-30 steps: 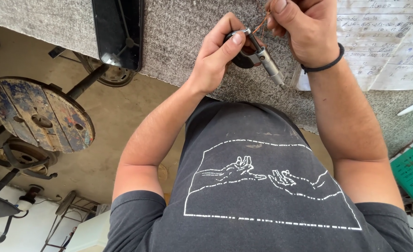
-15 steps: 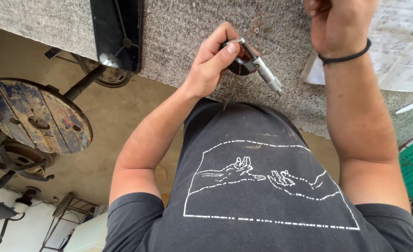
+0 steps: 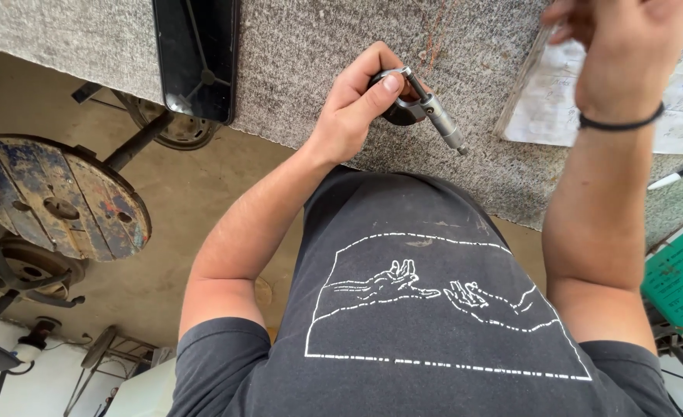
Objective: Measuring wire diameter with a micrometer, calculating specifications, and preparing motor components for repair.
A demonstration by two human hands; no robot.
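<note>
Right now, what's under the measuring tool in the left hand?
Grey felt-like bench cover lies under the micrometer. The left hand hides whatever lies beneath the tool's frame.

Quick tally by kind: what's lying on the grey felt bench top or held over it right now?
Silver micrometer with black frame, held in the left hand: 1
Black rectangular tablet: 1
White paper sheets, below the right hand: 1 stack
Black-and-white pen: 1
Green booklet: 1
Total: 5

Micrometer (image 3: 422, 104) is showing matt grey metal; bench covering (image 3: 311, 69) is appearing rough, felt-like cloth; tablet (image 3: 196, 54) is showing glossy black; spool (image 3: 56, 197) is weathered painted wood.
</note>
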